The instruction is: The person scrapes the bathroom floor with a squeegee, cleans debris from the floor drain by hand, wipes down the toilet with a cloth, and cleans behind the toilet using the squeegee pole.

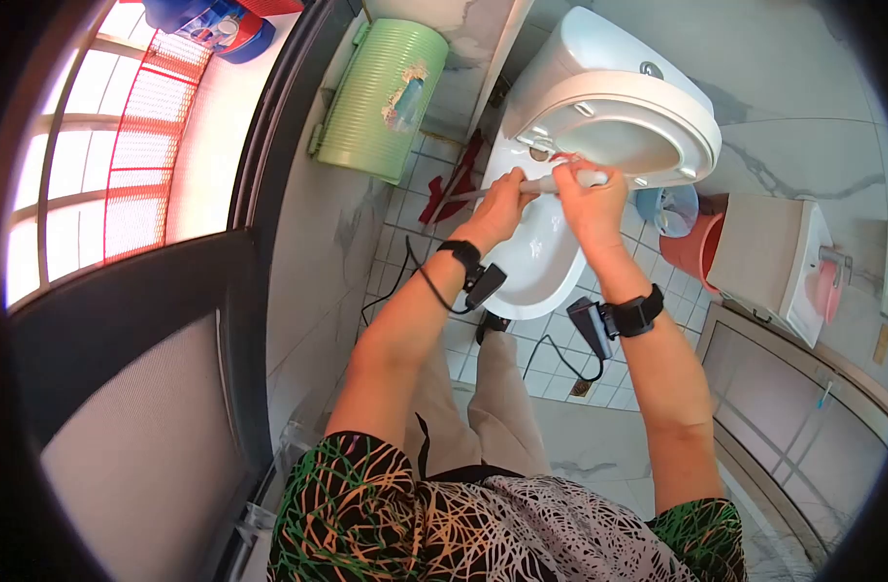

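Note:
Both my hands are closed around a pale stick [541,184] with a thicker whitish end, held roughly level over the toilet [553,281]. My left hand [500,206] grips the thinner part on the left. My right hand [592,199] wraps the thicker end on the right. The toilet's seat and lid [701,121] are raised against the tank. A small reddish thing shows just above my right fingers, too small to name. Red cloth-like pieces [432,199] lie on the tiled floor left of the toilet, near the stick's far end.
A green ribbed box [381,97] is on the left wall. A window [85,165] with red mesh is at far left. Right of the toilet stand a light-blue bucket [669,211], a red-orange bucket [691,254] and a sink cabinet [769,257]. Cabled devices are strapped to my wrists.

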A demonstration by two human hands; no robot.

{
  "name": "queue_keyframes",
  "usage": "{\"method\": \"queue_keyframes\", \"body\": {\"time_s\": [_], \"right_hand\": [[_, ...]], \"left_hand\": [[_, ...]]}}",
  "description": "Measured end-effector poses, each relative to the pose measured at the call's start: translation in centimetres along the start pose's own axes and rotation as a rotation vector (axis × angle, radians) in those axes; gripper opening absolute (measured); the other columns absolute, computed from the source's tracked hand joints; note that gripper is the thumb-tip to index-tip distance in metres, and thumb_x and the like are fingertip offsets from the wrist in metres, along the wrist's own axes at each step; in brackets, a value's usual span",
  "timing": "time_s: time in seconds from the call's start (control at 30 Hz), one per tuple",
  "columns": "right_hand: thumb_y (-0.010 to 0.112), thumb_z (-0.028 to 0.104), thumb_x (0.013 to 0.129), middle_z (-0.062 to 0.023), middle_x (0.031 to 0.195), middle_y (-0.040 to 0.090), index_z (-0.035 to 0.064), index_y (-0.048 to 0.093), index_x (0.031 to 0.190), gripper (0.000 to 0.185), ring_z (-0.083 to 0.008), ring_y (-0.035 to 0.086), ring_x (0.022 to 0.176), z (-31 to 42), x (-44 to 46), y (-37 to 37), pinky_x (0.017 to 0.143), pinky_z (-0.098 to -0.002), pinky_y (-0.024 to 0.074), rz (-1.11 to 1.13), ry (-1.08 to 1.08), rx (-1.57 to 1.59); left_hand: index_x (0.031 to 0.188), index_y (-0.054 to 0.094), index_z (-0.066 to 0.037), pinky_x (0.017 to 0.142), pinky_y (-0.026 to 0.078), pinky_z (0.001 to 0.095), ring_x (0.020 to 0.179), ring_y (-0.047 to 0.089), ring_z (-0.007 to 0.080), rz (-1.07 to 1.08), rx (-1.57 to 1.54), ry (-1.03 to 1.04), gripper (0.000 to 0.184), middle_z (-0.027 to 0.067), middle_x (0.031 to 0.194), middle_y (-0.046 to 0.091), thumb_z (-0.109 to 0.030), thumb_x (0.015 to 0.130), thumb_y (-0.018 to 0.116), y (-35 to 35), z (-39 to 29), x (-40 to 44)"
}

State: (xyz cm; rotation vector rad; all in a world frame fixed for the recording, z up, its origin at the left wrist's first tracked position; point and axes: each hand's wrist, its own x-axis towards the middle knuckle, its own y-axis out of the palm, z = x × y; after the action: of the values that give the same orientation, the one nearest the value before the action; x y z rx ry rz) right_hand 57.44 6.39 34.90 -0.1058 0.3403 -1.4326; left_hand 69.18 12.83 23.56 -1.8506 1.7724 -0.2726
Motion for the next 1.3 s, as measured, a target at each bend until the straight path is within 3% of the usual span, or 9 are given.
{"method": "queue_keyframes", "body": {"time_s": [0.1, 0.2, 0.3, 0.4, 0.53, 0.67, 0.87, 0.97, 1.3], "right_hand": [[0.067, 0.014, 0.069, -0.0146, 0.067, 0.064, -0.0075, 0.063, 0.071, 0.022, -0.0171, 0.061, 0.062, -4.9, -2.5, 0.1, 0.059, -0.03, 0.0493, 0.014, 0.146, 0.024], [0.064, 0.005, 0.075, -0.0096, 0.075, 0.066, -0.0044, 0.065, 0.074, 0.009, -0.0133, 0.062, 0.067, -7.1, -5.8, 0.0, 0.057, -0.0253, 0.0505, 0.173, 0.291, 0.288], [0.063, 0.006, 0.075, -0.0088, 0.072, 0.067, -0.0028, 0.067, 0.083, 0.013, -0.0123, 0.061, 0.068, -6.9, -9.4, -0.3, 0.065, -0.026, 0.0485, 0.25, 0.064, 0.225], [0.063, 0.003, 0.076, -0.0084, 0.073, 0.067, -0.0023, 0.067, 0.083, 0.011, -0.0111, 0.061, 0.073, -2.3, -11.8, -2.6, 0.069, -0.0249, 0.0479, 0.299, 0.056, 0.147], [0.064, 0.004, 0.076, -0.0102, 0.074, 0.068, -0.0029, 0.067, 0.084, 0.011, -0.0114, 0.062, 0.074, -0.8, -12.1, -3.8, 0.069, -0.0246, 0.0481, 0.23, 0.01, 0.136], [0.065, 0.005, 0.077, -0.0087, 0.074, 0.068, -0.0024, 0.068, 0.084, 0.011, -0.0113, 0.062, 0.07, -1.3, -9.9, -1.9, 0.068, -0.0242, 0.0482, 0.146, -0.059, 0.084], [0.064, 0.004, 0.075, -0.007, 0.074, 0.068, -0.0015, 0.069, 0.083, 0.011, -0.0102, 0.061, 0.069, -2.6, -6.8, 1.8, 0.066, -0.0234, 0.0481, 0.124, -0.084, 0.111], [0.062, 0.002, 0.073, -0.0072, 0.073, 0.068, -0.0012, 0.069, 0.083, 0.012, -0.0093, 0.06, 0.07, -1.1, -7.5, 2.3, 0.066, -0.0237, 0.0479, 0.187, -0.11, 0.004], [0.06, 0.001, 0.08, -0.0054, 0.079, 0.067, -0.0014, 0.068, 0.09, 0.012, -0.0068, 0.057, 0.073, -1.3, -15.7, -2.0, 0.067, -0.0215, 0.0459, 0.231, -0.001, -0.151]], "left_hand": [[0.087, 0.039, 0.001, 0.072, 0.044, 0.041, 0.08, 0.054, 0.0373, -0.037, -0.084, 0.015, 0.019, 0.0241, 0.088, 0.053, -0.005, 0.086, 0.056, 2.1, 4.0, -4.1], [0.093, 0.042, 0.002, 0.077, 0.043, 0.0434, 0.089, 0.053, 0.0392, 0.024, 0.169, -0.123, 0.019, 0.0243, 0.094, 0.052, -0.005, 0.083, 0.057, 1.5, 3.7, -8.9], [0.089, 0.044, 0.001, 0.076, 0.042, 0.0447, 0.088, 0.051, 0.0406, -0.127, 0.147, -0.118, 0.02, 0.0231, 0.09, 0.053, -0.001, 0.077, 0.061, 1.9, 3.0, -11.9], [0.089, 0.044, 0.001, 0.077, 0.042, 0.0442, 0.088, 0.05, 0.0402, -0.192, 0.067, -0.092, 0.022, 0.0213, 0.088, 0.052, 0.003, 0.074, 0.06, 2.0, 0.8, -13.1], [0.088, 0.044, 0.0, 0.077, 0.042, 0.0436, 0.087, 0.05, 0.0399, -0.257, 0.038, 0.105, 0.022, 0.0205, 0.085, 0.05, 0.005, 0.073, 0.059, 2.8, -0.4, -12.5], [0.091, 0.045, 0.0, 0.082, 0.04, 0.0459, 0.09, 0.049, 0.0419, -0.258, 0.038, 0.166, 0.02, 0.0202, 0.089, 0.051, 0.005, 0.076, 0.057, 2.1, 1.5, -9.3], [0.088, 0.045, -0.001, 0.074, 0.041, 0.0445, 0.085, 0.048, 0.0382, -0.275, 0.098, 0.205, 0.018, 0.0177, 0.083, 0.049, 0.003, 0.076, 0.058, -1.4, 3.6, -5.3], [0.088, 0.046, -0.002, 0.072, 0.041, 0.0436, 0.082, 0.048, 0.037, -0.435, 0.125, 0.2, 0.018, 0.0169, 0.082, 0.048, 0.003, 0.075, 0.058, -1.1, 4.1, -6.2], [0.09, 0.047, -0.001, 0.079, 0.041, 0.0427, 0.088, 0.048, 0.0375, -0.281, 0.069, 0.078, 0.024, 0.0174, 0.088, 0.052, 0.005, 0.07, 0.06, 2.7, 2.4, -14.8]]}}
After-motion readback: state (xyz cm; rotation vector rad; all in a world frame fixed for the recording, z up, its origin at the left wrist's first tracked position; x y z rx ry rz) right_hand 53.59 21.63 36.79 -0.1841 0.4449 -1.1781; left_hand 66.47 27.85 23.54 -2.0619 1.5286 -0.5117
